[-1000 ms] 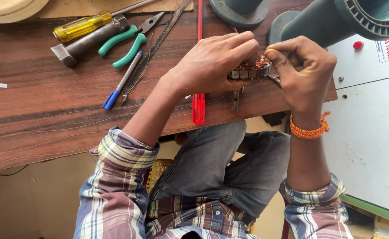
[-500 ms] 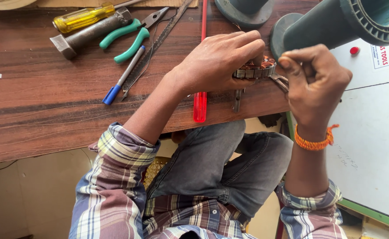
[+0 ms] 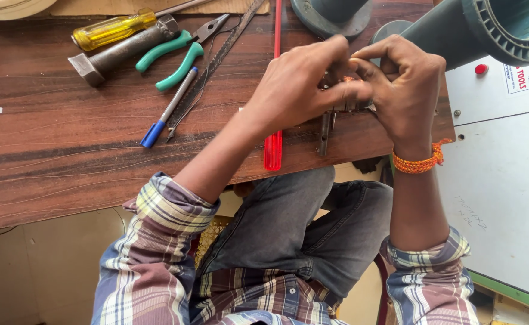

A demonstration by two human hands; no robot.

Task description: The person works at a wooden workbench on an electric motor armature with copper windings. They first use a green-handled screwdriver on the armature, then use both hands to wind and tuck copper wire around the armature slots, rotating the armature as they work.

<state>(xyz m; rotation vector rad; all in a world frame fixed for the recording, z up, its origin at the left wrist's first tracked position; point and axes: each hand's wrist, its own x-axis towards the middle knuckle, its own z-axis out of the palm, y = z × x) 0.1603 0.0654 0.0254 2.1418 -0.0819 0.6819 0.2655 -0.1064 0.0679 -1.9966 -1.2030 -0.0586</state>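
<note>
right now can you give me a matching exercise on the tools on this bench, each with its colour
Things:
1. screwdriver handle
2. pliers grips
3. pen cap
4. wrist band

Colours:
A. blue
B. orange
C. yellow
D. green

Pairs: 1-C, 2-D, 3-A, 4-B

Looks like a small repair workshop: worn wooden workbench [image 3: 66,162] with a hammer [image 3: 117,51], yellow-handled screwdriver [image 3: 111,30], green-handled pliers [image 3: 177,57] and a metal file [image 3: 216,63] along its far edge, plus a white machine cabinet [image 3: 505,174] with indicator lights at the right.
</note>
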